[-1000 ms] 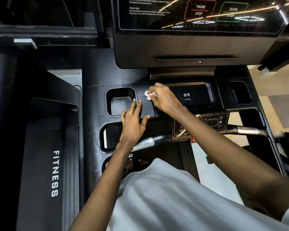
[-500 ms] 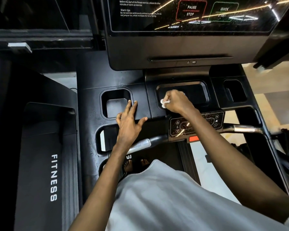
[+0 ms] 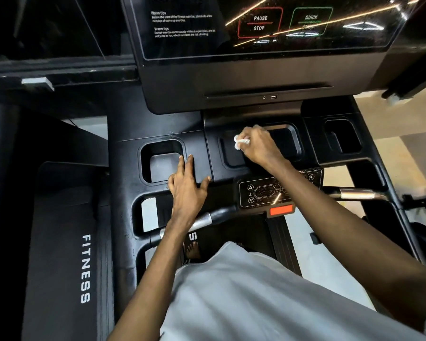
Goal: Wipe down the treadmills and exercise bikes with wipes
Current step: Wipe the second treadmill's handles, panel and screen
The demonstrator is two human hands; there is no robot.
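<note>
Centre frame, the right hand (image 3: 258,146) pinches a crumpled white wipe (image 3: 240,142), soft, light and best held bunched, inside the treadmill console tray (image 3: 290,141); the left hand (image 3: 186,185) rests flat, fingers spread.

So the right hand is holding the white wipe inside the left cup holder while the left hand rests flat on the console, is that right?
Not quite. The head view shows the right hand holding the white wipe in the middle tray, not the left cup holder. The left hand does rest flat on the console.
</note>
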